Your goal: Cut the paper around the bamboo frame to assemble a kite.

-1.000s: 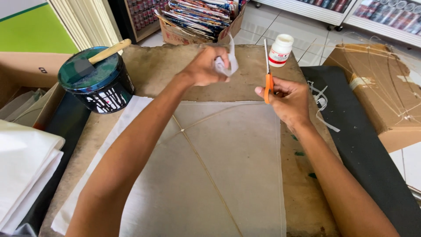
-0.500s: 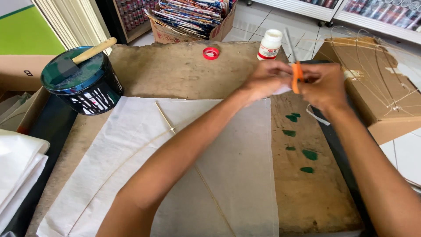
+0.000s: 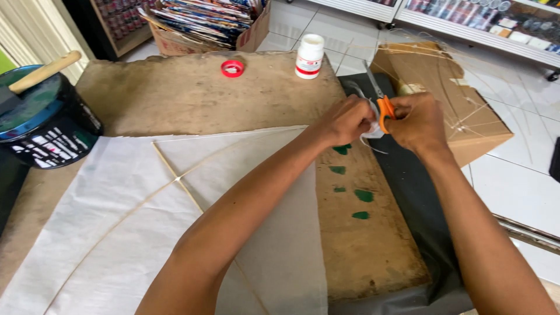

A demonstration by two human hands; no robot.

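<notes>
— Where does the kite stand right now?

— The white paper sheet (image 3: pixel 256 192) lies flat on the table (image 3: pixel 175 99), with thin bamboo sticks (image 3: pixel 175 175) on top of it: one straight spine and one bowed spar crossing it. So the frame looks placed on its skin, though I can't tell whether it is glued down.

— And the hands?

— Both are at the sheet's far right corner, past the edge of the board. The right hand (image 3: pixel 417 122) has its grip closed around the orange-handled scissors (image 3: pixel 382 105), blades pointing away. The left hand (image 3: pixel 347 119) pinches a small scrap of white paper (image 3: pixel 373 129) right against the blades; the two hands are touching.

— Cutting, then?

— Trimming a bit of paper, I'd judge. How far the blades are parted is hidden.

— What seems left?

— The sheet's edges lie unfolded. The white glue bottle (image 3: pixel 309 55) stands uncapped, its red cap (image 3: pixel 232 68) well apart from it, and the paint tin (image 3: pixel 44 125) with its brush handle (image 3: pixel 44 71) sits unused at the left.
</notes>
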